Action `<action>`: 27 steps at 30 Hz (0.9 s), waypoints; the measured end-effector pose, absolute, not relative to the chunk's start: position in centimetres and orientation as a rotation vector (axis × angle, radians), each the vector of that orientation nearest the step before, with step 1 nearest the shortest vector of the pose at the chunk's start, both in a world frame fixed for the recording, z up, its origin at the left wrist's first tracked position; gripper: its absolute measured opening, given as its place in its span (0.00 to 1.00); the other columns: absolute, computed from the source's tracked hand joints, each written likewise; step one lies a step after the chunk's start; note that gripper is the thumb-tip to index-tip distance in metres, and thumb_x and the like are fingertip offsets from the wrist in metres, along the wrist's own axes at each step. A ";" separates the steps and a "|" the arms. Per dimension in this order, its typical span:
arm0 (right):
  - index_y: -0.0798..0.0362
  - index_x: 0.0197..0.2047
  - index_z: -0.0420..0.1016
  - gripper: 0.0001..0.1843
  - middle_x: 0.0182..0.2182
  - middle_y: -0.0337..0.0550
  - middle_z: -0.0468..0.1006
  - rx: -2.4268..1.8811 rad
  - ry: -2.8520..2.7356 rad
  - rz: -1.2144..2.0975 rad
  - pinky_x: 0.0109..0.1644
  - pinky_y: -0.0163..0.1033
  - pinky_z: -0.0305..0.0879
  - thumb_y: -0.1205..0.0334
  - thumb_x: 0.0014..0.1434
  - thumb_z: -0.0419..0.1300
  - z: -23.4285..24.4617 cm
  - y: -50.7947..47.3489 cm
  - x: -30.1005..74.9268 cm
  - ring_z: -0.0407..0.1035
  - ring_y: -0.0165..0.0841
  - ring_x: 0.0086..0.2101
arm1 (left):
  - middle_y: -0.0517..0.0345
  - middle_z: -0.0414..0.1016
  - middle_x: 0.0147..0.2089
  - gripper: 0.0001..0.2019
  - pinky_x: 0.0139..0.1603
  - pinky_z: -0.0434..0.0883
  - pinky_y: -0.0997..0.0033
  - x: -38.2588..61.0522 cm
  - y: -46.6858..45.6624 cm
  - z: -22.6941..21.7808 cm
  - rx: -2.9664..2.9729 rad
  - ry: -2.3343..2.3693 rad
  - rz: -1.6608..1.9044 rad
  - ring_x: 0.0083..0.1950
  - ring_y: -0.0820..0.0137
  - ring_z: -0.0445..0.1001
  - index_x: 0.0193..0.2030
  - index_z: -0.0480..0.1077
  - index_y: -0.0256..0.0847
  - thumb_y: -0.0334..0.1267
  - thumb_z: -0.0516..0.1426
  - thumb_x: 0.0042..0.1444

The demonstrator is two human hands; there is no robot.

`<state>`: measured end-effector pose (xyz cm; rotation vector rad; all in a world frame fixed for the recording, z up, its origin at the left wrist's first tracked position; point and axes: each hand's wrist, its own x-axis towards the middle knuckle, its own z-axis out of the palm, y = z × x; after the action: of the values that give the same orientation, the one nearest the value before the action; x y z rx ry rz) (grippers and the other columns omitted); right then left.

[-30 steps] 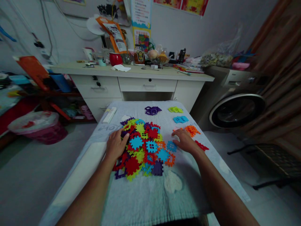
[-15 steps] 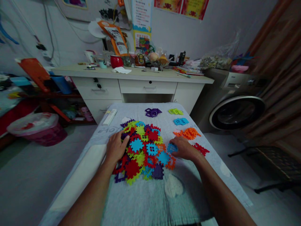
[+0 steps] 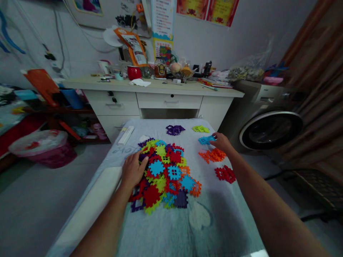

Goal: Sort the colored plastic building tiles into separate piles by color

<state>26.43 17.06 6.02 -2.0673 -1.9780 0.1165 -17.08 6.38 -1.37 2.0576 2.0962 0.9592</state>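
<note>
A mixed pile of toothed plastic building pieces (image 3: 160, 171) in red, blue, green, purple and orange lies on the cloth-covered table. My left hand (image 3: 133, 169) rests against the pile's left side, thumb spread from the fingers, beside a dark purple piece; some fingertips are hidden. My right hand (image 3: 223, 142) is at the small blue group (image 3: 205, 140), fingers closed on a blue piece at its right end, mostly covered by the fingertips. Near it are an orange group (image 3: 213, 155) and a red group (image 3: 225, 174). Farther back lie a purple group (image 3: 174, 130) and a green group (image 3: 200, 129).
A white box (image 3: 125, 135) lies at the table's far left corner. Behind stands a drawer desk (image 3: 115, 103) with jars and papers on top. A washing machine (image 3: 264, 121) is at the right, a lined pink bin (image 3: 50, 153) on the floor at left.
My right hand has carried a blue piece from the pile's right side away from me to the blue group. The red group shows fully now. My left hand has stayed in place.
</note>
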 end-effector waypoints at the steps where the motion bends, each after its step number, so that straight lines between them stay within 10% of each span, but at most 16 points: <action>1: 0.60 0.52 0.74 0.22 0.46 0.57 0.78 -2.105 -1.929 0.105 0.45 0.39 0.66 0.60 0.55 0.62 5.8 17.8 26.9 0.73 0.40 0.41 | 0.44 0.73 0.56 0.27 0.62 0.64 0.52 -17.1 6.4 -1.4 2.057 2.099 0.962 0.59 0.55 0.68 0.59 0.66 0.37 0.54 0.45 0.64; 12: 0.59 0.43 0.78 0.14 0.43 0.62 0.79 -2.217 -1.757 0.198 0.45 0.51 0.69 0.61 0.58 0.57 3.8 19.5 28.1 0.74 0.52 0.45 | 0.45 0.73 0.56 0.26 0.62 0.64 0.52 -17.0 6.2 -1.2 2.042 2.097 0.963 0.59 0.55 0.68 0.58 0.66 0.39 0.54 0.45 0.63; 27: 0.52 0.48 0.77 0.13 0.46 0.47 0.79 -1.625 -2.098 0.501 0.51 0.42 0.68 0.64 0.60 0.58 5.4 11.1 18.7 0.73 0.37 0.46 | 0.46 0.72 0.55 0.23 0.62 0.65 0.52 -16.8 6.2 -1.0 2.050 2.067 1.023 0.58 0.56 0.69 0.57 0.66 0.41 0.52 0.47 0.63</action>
<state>18.65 11.11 5.35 -1.6248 -2.0982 0.5011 -16.83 6.16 -1.03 2.0500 2.0670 1.0230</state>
